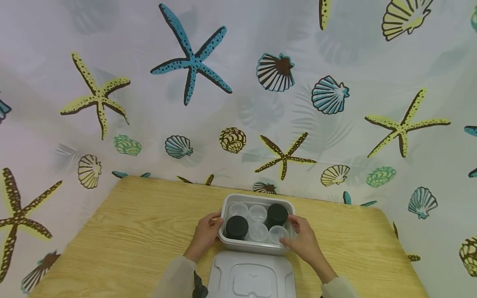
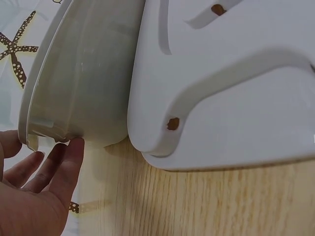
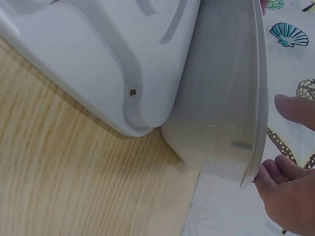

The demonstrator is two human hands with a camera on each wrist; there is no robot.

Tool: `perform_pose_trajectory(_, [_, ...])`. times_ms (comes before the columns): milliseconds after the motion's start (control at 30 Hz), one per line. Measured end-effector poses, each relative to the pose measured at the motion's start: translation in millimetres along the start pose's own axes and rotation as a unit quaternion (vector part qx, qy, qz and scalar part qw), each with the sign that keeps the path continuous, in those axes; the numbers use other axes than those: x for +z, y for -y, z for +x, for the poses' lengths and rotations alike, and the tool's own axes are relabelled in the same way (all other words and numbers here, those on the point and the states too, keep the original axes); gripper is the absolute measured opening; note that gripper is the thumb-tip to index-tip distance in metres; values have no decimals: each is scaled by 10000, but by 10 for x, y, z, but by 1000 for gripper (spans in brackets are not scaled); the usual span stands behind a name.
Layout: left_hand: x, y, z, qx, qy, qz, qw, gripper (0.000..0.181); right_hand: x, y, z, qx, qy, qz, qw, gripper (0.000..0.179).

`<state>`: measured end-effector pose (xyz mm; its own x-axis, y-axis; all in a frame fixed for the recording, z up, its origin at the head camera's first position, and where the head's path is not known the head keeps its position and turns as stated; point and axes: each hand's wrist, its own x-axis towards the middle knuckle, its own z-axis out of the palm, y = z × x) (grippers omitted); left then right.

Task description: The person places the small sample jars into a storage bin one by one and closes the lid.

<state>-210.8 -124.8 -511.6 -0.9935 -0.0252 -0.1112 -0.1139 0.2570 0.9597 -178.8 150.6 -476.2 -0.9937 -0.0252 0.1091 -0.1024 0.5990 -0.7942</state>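
Observation:
A whitish plastic storage box stands uncovered on the table. Inside it are two containers with black tops, one front left and one back right, and several translucent round containers. My left hand grips the box's left end; in the left wrist view its thumb is at the rim and its fingertips are underneath. At the right end, my right hand has fingers touching the rim, and its thumb is raised over the opening, near a translucent container at the front right.
A white lid with moulded grooves lies in front of the box, close against it. The wood-grain table extends to both sides. A curtain printed with starfish and shells hangs behind and around the table.

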Motion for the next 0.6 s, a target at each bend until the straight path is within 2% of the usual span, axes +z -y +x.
perform_pose_trajectory(200, [-32, -14, -12, -78, -73, -75, 9999, 34, -30, 14, -40, 70, -88, 72, 9999, 62])
perform_pose_trajectory(400, [-122, 8, -60, -152, 9, -384, 9991, 35, -68, -34, -101, 147, -231, 376, 9989, 57])
perform_pose_trajectory(600, [-247, 18, -176, -237, 71, -256, 9994, 37, -140, -61, -205, 455, -255, 574, 9970, 55])
